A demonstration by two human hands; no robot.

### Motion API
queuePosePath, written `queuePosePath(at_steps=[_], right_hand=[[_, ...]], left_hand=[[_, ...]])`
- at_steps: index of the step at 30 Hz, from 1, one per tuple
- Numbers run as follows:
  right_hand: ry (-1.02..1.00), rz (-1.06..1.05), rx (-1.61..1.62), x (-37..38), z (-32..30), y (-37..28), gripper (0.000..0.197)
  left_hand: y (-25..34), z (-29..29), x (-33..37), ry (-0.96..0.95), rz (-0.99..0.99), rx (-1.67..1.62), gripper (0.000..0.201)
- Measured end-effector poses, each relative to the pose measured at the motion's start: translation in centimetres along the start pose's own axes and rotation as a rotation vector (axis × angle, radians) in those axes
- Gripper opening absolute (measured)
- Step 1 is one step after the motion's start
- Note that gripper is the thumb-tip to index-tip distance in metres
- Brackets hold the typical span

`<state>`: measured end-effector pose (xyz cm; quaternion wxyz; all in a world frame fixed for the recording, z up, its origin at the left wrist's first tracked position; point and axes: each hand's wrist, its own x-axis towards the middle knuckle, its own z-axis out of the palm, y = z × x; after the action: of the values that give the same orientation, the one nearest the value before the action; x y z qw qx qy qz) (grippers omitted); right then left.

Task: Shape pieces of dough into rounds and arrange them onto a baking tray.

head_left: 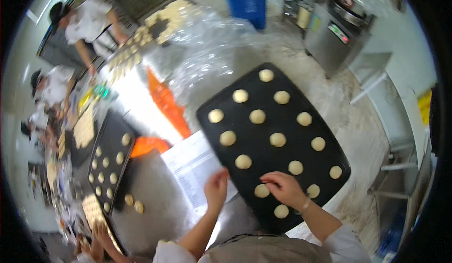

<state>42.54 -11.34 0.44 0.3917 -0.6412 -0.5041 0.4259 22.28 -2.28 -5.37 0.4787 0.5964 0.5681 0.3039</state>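
A large black baking tray (292, 117) lies at a slant on the right part of the metal table. Pale round dough balls (278, 140) sit on it in spaced rows. Over its near part is my right hand (285, 189), palm down, fingers bent and a little apart, with nothing visible in them. Its fingertips are close to one dough ball (261, 192). My left hand (216, 186) hovers by the tray's left edge, above a printed paper sheet (188, 164). Its fingers are curled closed, and whatever they may hold is hidden.
Left of the paper lie orange plastic sheets (165, 105) and a second black tray (109, 159) with dough pieces. Two loose dough pieces (134, 204) rest on the metal table (160, 187). Clear plastic film (207, 41) covers the far end. Several co-workers (94, 25) stand along the left side.
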Motion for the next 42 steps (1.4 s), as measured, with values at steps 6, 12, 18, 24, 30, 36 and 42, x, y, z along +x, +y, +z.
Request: queuePosePath(at_steps=[6, 12, 18, 24, 30, 36, 42], right_hand=[[-0.305, -0.234, -0.037, 9.4, 15.8, 0.7, 0.029], [-0.133, -0.233, -0.253, 23.4, 28.4, -3.3, 0.051], [-0.011, -0.129, -0.769, 29.8, 36.0, -3.7, 0.077], [-0.516, -0.211, -1.154, 32.1, 34.0, -13.9, 0.023], [-0.689, -0.421, -1.478, 29.7, 32.3, -19.1, 0.024], [-0.924, -0.375, -1.473, 23.6, 26.7, -20.3, 0.026], [-0.877, -0.219, -1.312, 15.1, 17.0, -19.0, 0.027]], left_hand=[[-9.7, -11.8, -18.6, 0.126, -0.81, -0.247, 0.031], [-12.2, -15.3, -23.7, 0.462, -0.644, -0.39, 0.029], [-12.8, -17.1, -25.7, 0.441, -0.46, -0.355, 0.035], [-14.7, -18.8, -24.4, 0.588, -0.44, -0.369, 0.032], [-11.7, -20.6, -14.5, 0.377, -0.634, -1.181, 0.033], [-9.3, -18.4, 2.9, -0.045, -0.41, -1.788, 0.07], [-5.3, -13.6, 7.6, 0.189, -0.165, -1.811, 0.056]])
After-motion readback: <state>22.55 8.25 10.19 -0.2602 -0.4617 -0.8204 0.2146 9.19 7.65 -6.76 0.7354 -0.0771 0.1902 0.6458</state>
